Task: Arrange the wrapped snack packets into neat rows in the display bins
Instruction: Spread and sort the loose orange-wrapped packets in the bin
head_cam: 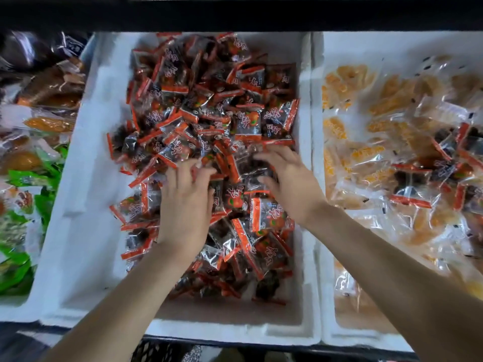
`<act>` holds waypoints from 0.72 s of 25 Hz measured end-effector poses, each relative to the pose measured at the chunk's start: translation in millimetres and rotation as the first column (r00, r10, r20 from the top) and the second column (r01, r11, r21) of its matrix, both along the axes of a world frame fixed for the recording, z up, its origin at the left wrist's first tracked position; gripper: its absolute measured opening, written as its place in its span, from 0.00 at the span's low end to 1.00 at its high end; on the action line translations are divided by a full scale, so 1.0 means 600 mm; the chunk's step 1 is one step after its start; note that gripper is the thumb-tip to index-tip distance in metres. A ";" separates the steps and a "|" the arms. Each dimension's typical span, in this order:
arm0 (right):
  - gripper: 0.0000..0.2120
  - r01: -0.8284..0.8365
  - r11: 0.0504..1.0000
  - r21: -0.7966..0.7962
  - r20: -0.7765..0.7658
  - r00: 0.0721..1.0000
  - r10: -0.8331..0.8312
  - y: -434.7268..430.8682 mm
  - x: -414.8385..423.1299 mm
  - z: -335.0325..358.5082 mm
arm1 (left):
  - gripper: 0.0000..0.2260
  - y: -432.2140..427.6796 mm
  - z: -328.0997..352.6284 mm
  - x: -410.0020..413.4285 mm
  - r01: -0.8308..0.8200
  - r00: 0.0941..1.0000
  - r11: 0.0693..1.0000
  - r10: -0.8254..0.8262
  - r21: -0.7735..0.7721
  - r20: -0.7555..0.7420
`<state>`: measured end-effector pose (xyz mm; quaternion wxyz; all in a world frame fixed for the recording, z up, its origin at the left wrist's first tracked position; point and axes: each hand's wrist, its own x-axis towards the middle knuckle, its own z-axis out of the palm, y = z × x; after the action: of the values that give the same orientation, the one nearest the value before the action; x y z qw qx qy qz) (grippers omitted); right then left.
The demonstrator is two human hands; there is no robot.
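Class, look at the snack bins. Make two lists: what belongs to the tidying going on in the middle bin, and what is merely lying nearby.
In the job: left hand, right hand, red-and-black packets, middle foam bin.

Lying about: orange packets in the right bin, green packets and brown packets at left.

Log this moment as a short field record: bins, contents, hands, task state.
middle bin: white foam, holds red-and-black packets
right bin: orange packets, with stray packets of the red-and-black kind mixed in
far left: green packets
left hand: on the pile, fingertips bent into it, blurred
right hand: fingers spread over the pile
task state: loose jumble, no rows yet
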<state>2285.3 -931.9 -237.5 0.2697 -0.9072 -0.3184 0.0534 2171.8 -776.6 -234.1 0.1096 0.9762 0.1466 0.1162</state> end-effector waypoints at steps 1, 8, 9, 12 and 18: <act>0.21 -0.056 0.997 -0.049 0.010 0.998 0.057 -0.001 -0.001 -0.004 | 0.16 0.004 -0.006 0.001 0.042 0.999 0.997 -0.041 0.070 -0.021; 0.16 0.000 0.998 0.070 0.114 0.993 -0.008 -0.124 -0.028 0.004 | 0.13 -0.059 0.020 0.033 0.207 0.978 0.977 -0.208 0.052 0.012; 0.15 0.056 0.994 0.091 0.129 0.989 -0.068 -0.163 -0.027 0.007 | 0.11 -0.083 0.026 0.046 0.254 0.966 0.966 -0.256 0.059 0.040; 0.15 0.239 0.969 0.065 0.130 0.961 -0.246 -0.291 -0.009 0.011 | 0.13 -0.176 0.030 0.098 0.407 0.908 0.912 -0.410 0.053 0.083; 0.34 0.486 0.866 -0.114 -0.029 0.870 -0.492 -0.463 0.077 0.003 | 0.22 -0.376 0.007 0.208 0.609 0.781 0.788 -0.616 -0.094 -0.102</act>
<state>2331.4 -1209.4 -235.9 0.2365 -0.9690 -0.0671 0.0254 2296.8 -1002.0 -229.6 0.1590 0.9728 -0.1684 0.0080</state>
